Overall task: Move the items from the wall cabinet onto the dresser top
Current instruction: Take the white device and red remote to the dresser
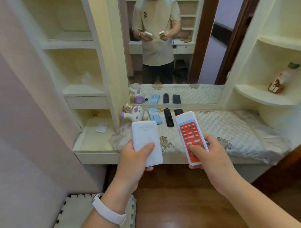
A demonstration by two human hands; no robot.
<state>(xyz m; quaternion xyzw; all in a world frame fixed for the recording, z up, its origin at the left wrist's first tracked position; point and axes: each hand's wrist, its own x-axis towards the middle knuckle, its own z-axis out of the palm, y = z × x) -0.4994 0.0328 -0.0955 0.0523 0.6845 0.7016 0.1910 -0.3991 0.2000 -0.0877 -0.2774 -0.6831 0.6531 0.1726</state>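
Note:
My left hand [131,160] grips a flat white power bank [146,138] by its near end, above the dresser's front edge. My right hand [206,154] holds a white remote with a red keypad [189,134], thumb on the buttons. Both point toward the mirror. On the quilted dresser top [226,126] lie a purple-and-white toy [133,113], a light blue packet [154,115], a black remote [168,117] and a second dark remote [178,111], partly hidden behind the red remote.
A mirror [204,49] stands behind the dresser and reflects a person. Cream shelves [84,89] rise on the left. A bottle [283,78] lies tilted on the right corner shelf. A foam mat [71,217] covers the wooden floor at lower left.

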